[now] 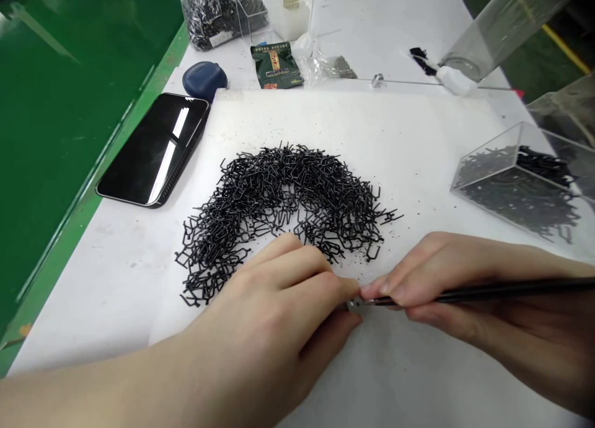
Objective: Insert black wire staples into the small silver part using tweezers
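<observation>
A curved heap of small black forked parts (297,180) lies on the white work surface (409,136). In front of it, my left hand (283,304) pinches a small greyish piece (356,304) between thumb and index finger. Its other fingers rest at the inner edge of the heap. My right hand (446,279) grips a thin black tool (506,288) like a pen. The tool's tip meets the greyish piece, and the fingertips of both hands nearly touch. The piece is mostly hidden by my fingers.
A phone (155,146) and a dark blue object (204,79) lie at the left. At the right is a clear box (515,180) of black parts. Behind stand a bag of black parts (218,9), a green packet (277,65) and a transparent cylinder (493,34).
</observation>
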Tool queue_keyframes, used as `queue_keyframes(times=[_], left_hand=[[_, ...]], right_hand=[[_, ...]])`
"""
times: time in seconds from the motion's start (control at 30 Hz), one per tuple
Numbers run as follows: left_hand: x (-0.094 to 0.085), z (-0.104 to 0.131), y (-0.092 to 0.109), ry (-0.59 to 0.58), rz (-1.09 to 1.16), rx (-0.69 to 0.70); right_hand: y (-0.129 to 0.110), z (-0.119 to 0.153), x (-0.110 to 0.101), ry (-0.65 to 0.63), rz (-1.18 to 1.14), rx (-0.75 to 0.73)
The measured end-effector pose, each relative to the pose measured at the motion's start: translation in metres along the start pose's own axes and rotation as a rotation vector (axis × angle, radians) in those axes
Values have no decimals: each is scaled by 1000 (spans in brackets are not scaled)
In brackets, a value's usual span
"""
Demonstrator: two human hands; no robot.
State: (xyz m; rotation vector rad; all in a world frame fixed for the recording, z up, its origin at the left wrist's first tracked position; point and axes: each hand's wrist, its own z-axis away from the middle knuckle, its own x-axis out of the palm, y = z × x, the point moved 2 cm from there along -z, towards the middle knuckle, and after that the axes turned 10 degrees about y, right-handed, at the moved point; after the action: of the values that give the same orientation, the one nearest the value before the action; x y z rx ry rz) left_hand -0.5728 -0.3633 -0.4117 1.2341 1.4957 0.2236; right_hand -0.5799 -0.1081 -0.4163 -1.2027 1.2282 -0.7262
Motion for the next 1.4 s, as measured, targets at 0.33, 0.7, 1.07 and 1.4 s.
queue_keyframes(times=[0.33,0.7,1.07,1.4], left_hand=[[7,2,-4,29,9,26],[5,1,-1,14,-7,8],[4,0,-2,-22,-13,-11],[6,-1,-4,-15,-2,-1]], right_hand=[[-4,-3,1,-9,41,-21],[0,-1,0,-19,-6,-17],[0,-2,-1,-26,-31,-37],[0,-2,-1,-8,-49,-10]])
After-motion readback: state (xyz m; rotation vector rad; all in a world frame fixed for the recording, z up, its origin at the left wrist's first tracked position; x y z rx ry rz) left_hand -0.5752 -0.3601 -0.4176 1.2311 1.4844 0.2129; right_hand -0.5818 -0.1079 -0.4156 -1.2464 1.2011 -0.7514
